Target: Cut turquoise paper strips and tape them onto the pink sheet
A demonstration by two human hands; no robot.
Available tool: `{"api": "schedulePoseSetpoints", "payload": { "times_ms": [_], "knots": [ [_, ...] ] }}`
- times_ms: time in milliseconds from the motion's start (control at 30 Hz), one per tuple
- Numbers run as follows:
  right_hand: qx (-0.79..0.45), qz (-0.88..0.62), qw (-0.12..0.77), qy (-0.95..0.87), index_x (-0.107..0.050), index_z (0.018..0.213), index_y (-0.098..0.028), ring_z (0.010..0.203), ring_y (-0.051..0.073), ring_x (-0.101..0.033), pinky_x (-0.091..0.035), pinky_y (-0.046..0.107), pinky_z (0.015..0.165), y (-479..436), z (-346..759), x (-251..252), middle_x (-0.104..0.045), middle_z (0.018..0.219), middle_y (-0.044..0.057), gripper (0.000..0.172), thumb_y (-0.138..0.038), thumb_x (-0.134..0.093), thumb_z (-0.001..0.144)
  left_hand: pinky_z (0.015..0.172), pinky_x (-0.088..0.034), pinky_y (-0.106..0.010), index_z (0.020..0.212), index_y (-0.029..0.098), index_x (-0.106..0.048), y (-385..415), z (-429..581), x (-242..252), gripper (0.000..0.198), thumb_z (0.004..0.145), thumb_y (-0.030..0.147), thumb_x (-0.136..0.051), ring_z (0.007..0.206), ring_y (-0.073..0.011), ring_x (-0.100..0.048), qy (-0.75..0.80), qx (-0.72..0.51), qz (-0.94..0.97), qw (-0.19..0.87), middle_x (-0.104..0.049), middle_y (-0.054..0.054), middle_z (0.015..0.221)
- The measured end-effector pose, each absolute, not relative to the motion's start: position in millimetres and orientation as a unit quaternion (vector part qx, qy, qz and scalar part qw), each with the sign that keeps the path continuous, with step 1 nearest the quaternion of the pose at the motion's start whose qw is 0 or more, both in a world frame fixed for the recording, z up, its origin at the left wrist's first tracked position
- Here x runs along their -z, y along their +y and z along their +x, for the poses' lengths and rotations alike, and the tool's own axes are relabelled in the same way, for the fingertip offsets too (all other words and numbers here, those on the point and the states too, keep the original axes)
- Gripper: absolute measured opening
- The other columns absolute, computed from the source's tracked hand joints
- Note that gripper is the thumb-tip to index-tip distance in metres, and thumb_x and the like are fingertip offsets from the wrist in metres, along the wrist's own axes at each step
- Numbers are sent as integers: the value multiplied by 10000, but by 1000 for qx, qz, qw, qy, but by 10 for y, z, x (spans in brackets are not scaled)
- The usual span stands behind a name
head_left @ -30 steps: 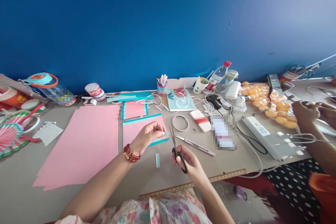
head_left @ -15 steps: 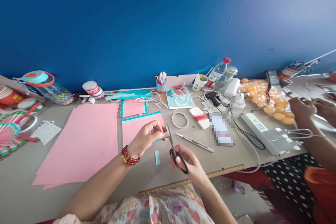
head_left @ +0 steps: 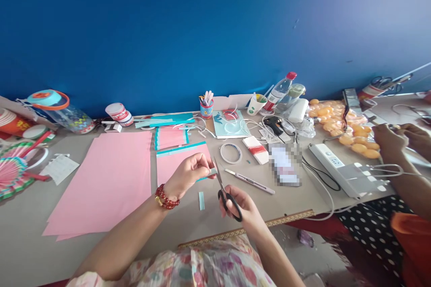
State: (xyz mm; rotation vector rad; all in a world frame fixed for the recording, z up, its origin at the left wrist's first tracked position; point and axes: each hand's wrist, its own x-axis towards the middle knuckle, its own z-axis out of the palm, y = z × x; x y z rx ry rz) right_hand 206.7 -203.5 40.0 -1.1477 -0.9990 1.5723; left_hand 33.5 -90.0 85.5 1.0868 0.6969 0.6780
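Blue wall (head_left: 151, 31) above a grey tabletop (head_left: 27, 242)

Beyond your fingers (head_left: 201, 161), the wall fills your upper view, deep blue ahead and to their left, paling to lilac at far right, where light washes over it. Small marks (head_left: 296, 23) dot it above and right of them. The tabletop spreads beneath your fingers, back towards the wall; patterned trim (head_left: 290, 218) lines its near edge. Below and right of them, you see grey floor (head_left: 286, 245).

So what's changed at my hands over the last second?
The scissors in your right hand have swung slightly left, bringing the blades up to the end of the pale strip pinched in your left hand. Nothing was picked up or let go. The loose strip, the white cutter and the large pink sheets stayed put.
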Motion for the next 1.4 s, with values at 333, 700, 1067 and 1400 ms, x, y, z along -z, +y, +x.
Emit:
{"api": "schedulePoseSetpoints", "payload": {
  "times_ms": [333,700,1067,1400],
  "knots": [
    [-634,-462,465,-412,-522,784,-185,517,91,-406,-255,236,508,-2035,2075,-392,-594,602,-1,478,-621,-716,766,919,-544,-445,716,165,-512,-905,342,-844,137,750,194,-642,972,-210,-639,316,-315,494,746,-616,-49,965],
    [-633,-457,473,-409,-529,768,-184,513,94,-436,-265,232,510,-2035,2079,-346,-588,584,-8,464,-602,-730,764,920,-542,-439,708,170,-508,-897,343,-864,140,733,194,-644,918,-183,-628,324,-308,495,745,-623,-48,969],
    [-622,-485,457,-411,-520,734,-187,492,98,-455,-289,228,502,-2030,2096,-345,-576,548,-16,472,-603,-743,732,909,-546,-429,707,171,-500,-889,335,-842,144,746,185,-638,966,-207,-621,319,-306,504,742,-606,-45,944],
    [-542,-527,537,-374,-549,831,-207,565,125,-475,-335,252,526,-2000,2049,-371,-632,679,13,411,-570,-727,757,750,-480,-265,745,169,-560,-921,347,-803,199,766,292,-715,741,-115,-570,349,-308,508,725,-587,-5,862]
  ]
}}
